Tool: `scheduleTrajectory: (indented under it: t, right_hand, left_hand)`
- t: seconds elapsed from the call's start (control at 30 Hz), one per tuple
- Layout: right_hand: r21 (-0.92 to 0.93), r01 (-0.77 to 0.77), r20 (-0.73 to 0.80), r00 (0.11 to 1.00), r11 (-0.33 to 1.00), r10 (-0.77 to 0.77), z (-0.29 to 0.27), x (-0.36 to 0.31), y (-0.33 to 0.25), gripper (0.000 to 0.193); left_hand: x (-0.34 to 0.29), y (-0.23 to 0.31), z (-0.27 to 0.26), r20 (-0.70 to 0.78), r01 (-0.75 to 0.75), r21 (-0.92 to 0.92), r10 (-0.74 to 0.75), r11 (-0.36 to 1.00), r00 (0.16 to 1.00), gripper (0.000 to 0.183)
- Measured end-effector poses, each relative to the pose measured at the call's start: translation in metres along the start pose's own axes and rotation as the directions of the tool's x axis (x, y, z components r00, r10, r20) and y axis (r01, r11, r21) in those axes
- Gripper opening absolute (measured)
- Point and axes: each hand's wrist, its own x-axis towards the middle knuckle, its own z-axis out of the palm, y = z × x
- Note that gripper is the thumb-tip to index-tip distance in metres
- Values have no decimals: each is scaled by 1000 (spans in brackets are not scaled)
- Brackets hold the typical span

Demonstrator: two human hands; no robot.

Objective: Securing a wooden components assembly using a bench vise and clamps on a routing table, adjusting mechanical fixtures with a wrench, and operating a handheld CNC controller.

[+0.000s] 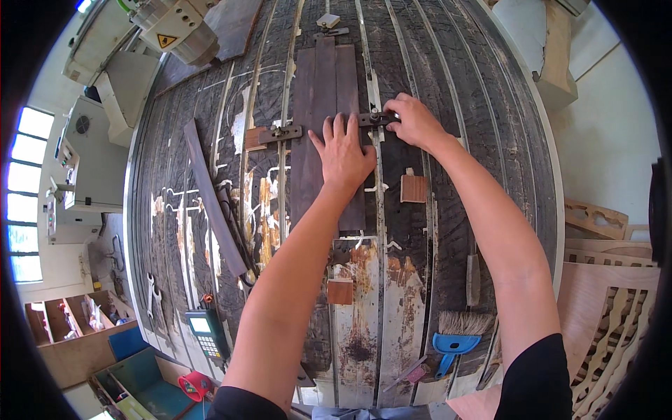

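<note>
Dark wooden boards [306, 161] lie side by side on the slotted machine bed, running away from me. My left hand [343, 155] rests on them with its fingers spread and holds nothing. At the boards' right edge, my right hand [414, 122] has its fingers closed on the outer end of a dark metal clamp bar [369, 120]. A bolt stands through that bar, and its inner end reaches the boards. Across from it, another metal clamp [281, 133] touches the left edge, with a brown wood block [253, 138] under its outer end. A third clamp [332, 32] sits at the far end.
A spindle head [183, 35] hangs at the far left. Loose on the bed lie a curved dark strip [210, 192], small wood blocks [413, 188], a blue brush [456, 343], a handheld controller [204, 333] and wrenches [154, 297]. Cut wooden panels [616, 336] stand at the right.
</note>
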Motion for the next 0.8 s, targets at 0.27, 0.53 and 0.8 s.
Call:
scheduleTrajectory:
  t: [0.27, 0.53, 0.8]
  right_hand:
    - [-57, 1, 38, 999, 998, 1, -2, 0, -9, 27]
    - [-63, 13, 213, 977, 998, 1, -47, -54, -35, 55]
    - [-48, -49, 128, 990, 998, 54, -34, -120, -18, 52]
  left_hand:
    - [48, 2, 6, 111, -206, -312, 251, 927, 962, 55]
    - [63, -19, 9, 213, -215, -449, 337, 867, 917, 34]
    - [40, -12, 19, -6, -275, -432, 302, 859, 953, 38]
